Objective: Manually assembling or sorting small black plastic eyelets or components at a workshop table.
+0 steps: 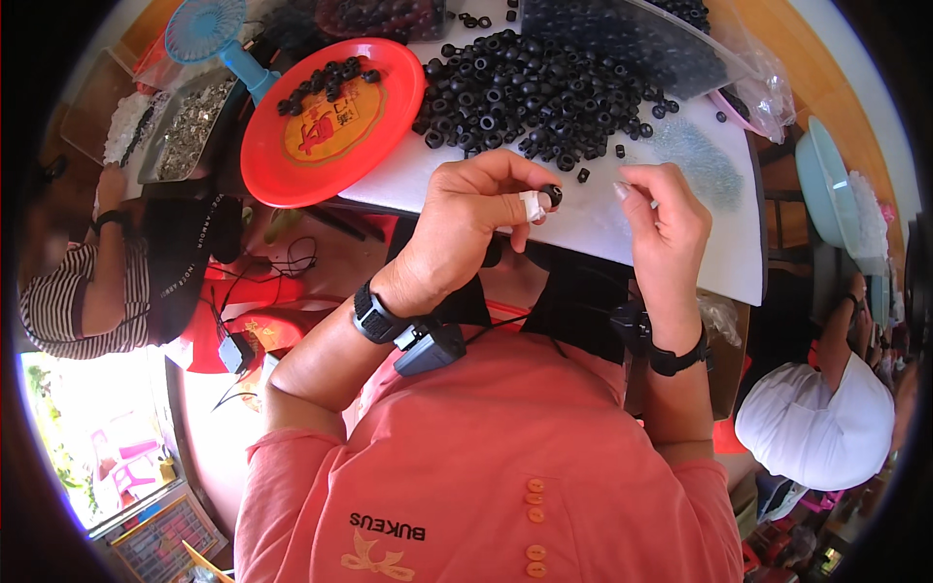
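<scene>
My left hand (476, 209) pinches a small black hollow knob (552, 194) between thumb and index finger, just over the table's near edge. White tape wraps that thumb. To its right my right hand (669, 219) is raised with thumb and index finger together; anything between those fingertips is too small to make out. A big heap of black knobs (535, 92) covers the white tabletop (622, 223) beyond my hands. Two loose black pieces lie between the heap and my fingers. More black pieces (326, 83) rest on a red round plate (267, 160) at the left.
A clear plastic bin (632, 44) stands behind the heap. At far left are a tray of small metal parts (190, 131) and a blue fan (209, 29). A pale blue basin (826, 185) stands at right. Two other people sit on either side, and cables (292, 262) hang at left.
</scene>
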Tool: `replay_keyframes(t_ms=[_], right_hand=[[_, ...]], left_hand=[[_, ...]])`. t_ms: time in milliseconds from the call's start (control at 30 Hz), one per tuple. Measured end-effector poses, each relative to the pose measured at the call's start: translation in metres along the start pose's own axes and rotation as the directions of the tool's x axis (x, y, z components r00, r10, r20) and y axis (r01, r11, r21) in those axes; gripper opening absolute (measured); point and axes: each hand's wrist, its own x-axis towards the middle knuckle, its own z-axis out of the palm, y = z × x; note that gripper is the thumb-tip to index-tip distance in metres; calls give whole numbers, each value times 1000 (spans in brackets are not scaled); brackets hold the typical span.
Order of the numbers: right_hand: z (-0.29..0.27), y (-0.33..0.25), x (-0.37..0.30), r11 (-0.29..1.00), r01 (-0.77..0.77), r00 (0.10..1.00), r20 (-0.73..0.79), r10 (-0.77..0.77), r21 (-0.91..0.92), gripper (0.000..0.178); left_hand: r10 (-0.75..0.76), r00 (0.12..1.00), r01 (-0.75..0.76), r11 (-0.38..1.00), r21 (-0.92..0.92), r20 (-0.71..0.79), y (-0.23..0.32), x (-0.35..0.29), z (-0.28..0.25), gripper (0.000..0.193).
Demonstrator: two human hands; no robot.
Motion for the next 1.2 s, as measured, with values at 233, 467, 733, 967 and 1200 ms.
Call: replay_keyframes(t_ms=[233, 467, 733, 967, 1200], right_hand=[[24, 0, 9, 884, 116, 990, 120, -69, -452, 5], [25, 0, 12, 806, 126, 958, 281, 52, -578, 9], [24, -2, 11, 756, 348, 930, 309, -201, -555, 3], [27, 0, 8, 776, 284, 956, 227, -185, -563, 5], [34, 3, -3, 791, 299, 954, 149, -260, -533, 8]], left_hand=[[5, 1000, -5, 998, -57, 7, -2, 1, -1, 19], [20, 1000, -19, 995, -95, 10, -3, 0, -5, 23], [40, 996, -42, 999, 26, 74, -3, -2, -7, 25], [-5, 1000, 6, 997, -82, 14, 1, -3, -1, 23], [-1, 996, 14, 991, -130, 94, -1, 0, 1, 26]])
